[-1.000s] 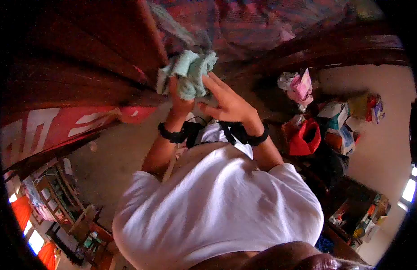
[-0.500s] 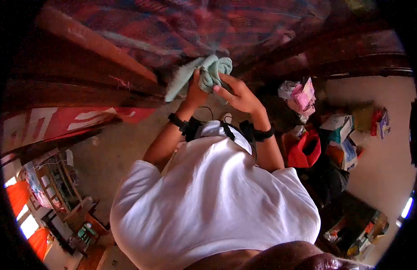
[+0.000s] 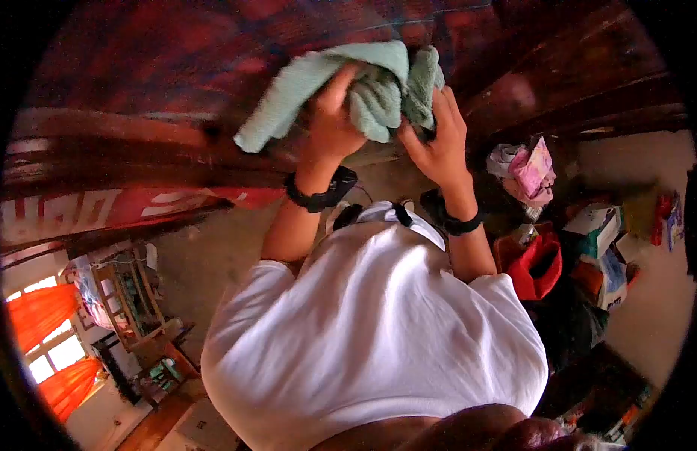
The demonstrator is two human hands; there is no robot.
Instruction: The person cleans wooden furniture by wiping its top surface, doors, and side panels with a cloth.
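Note:
A pale green towel (image 3: pixel 382 113) is bunched between my two hands, with one long flap (image 3: pixel 277 105) hanging out to the left. My left hand (image 3: pixel 337 124) is closed on its folds, the fingers partly hidden by the cloth. On the right side, my right hand (image 3: pixel 442 143) pinches a separate fold (image 3: pixel 424 86) between thumb and fingers. Both arms reach forward at the edge of a dark red and blue patterned cloth surface (image 3: pixel 236 68).
Dark wooden rails (image 3: pixel 153 131) frame the patterned surface. A red banner with white letters (image 3: pixel 93 214) lies at left. To the right are a pink bag (image 3: pixel 533 169), a red bag (image 3: pixel 540 270) and several boxes (image 3: pixel 593 229). Orange curtains (image 3: pixel 44 316) hang at the lower left window.
Both hands have moved forward and farther apart, carrying the towel up in view. The towel is spread wider, with a fold drawn out to the right. The view has shifted slightly.

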